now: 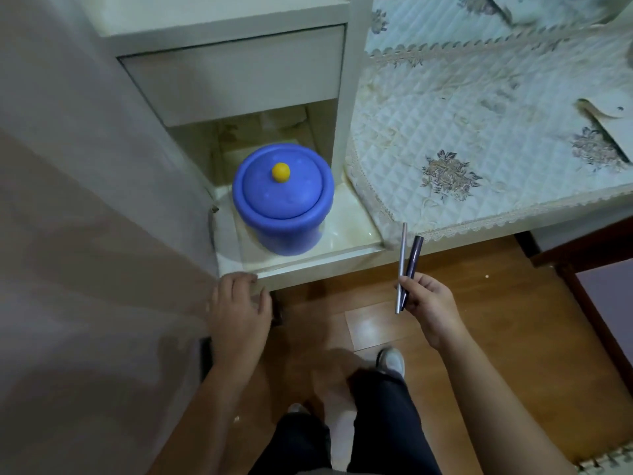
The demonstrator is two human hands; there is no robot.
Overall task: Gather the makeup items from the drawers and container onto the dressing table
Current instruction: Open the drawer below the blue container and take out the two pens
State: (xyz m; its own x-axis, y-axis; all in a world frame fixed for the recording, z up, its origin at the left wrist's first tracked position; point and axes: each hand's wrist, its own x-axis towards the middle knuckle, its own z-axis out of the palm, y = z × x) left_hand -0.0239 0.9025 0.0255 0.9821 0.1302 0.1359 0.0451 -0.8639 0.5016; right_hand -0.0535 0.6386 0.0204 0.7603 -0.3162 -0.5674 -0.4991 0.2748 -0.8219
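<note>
A blue round container (283, 214) with a lid and a yellow knob (281, 172) stands inside the pulled-out lower drawer (308, 265). My left hand (238, 310) rests on that drawer's front left edge, fingers curled over it. My right hand (424, 299) holds two makeup pencils upright: a thin silver one (401, 255) and a dark purple one (415, 257). The upper drawer (236, 84) above is pushed in.
A bed with a quilted pale cover (479, 132) lies to the right of the cabinet. A beige wall or panel (85, 234) fills the left. Wooden floor (359, 323) and my feet are below. A dark piece of furniture (589, 275) sits at the right.
</note>
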